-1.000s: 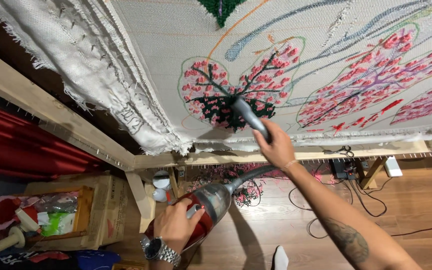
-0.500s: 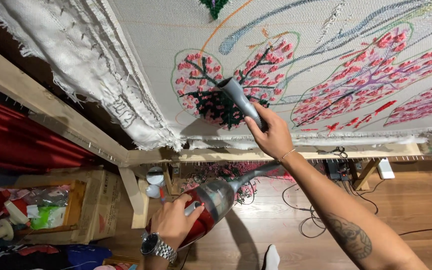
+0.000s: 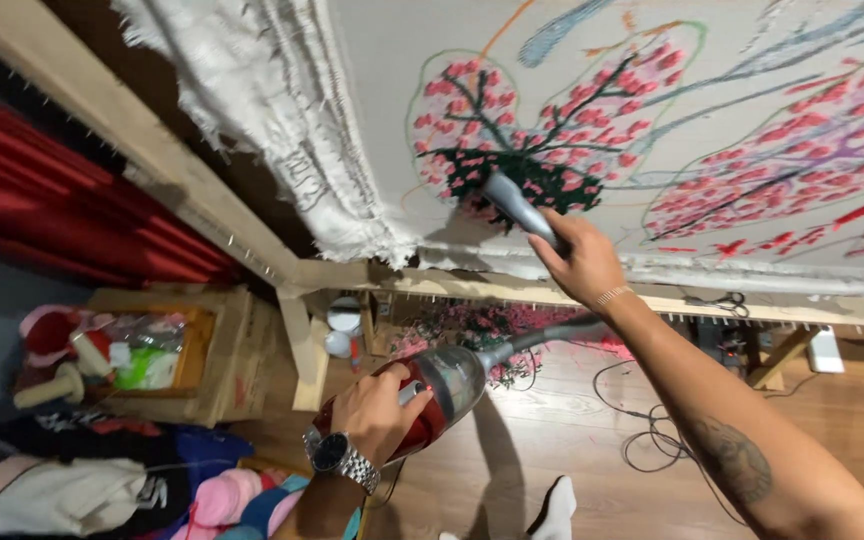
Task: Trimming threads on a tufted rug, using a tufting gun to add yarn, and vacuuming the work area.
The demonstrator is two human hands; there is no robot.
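Tufted cloth (image 3: 752, 60) is being stretched on a wooden frame (image 3: 132, 150) above both hands. Red handheld vacuum (image 3: 432, 385) is being gripped by the closed left hand (image 3: 377, 410), long axis running up-right. Grey nozzle (image 3: 517, 208) is being clasped by the right hand (image 3: 582, 262), tip pointing up-left, pressed against dark green yarn. Wooden box (image 3: 217, 365) is sitting left of the left hand; cables (image 3: 642, 440) are lying below the right forearm.

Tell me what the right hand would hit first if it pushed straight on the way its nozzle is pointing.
The right hand holds a grey nozzle aimed up and left. Its tip already seems to touch the dark green tufted patch on the stretched cloth, so it would likely press into that first; exact contact is hard to judge.
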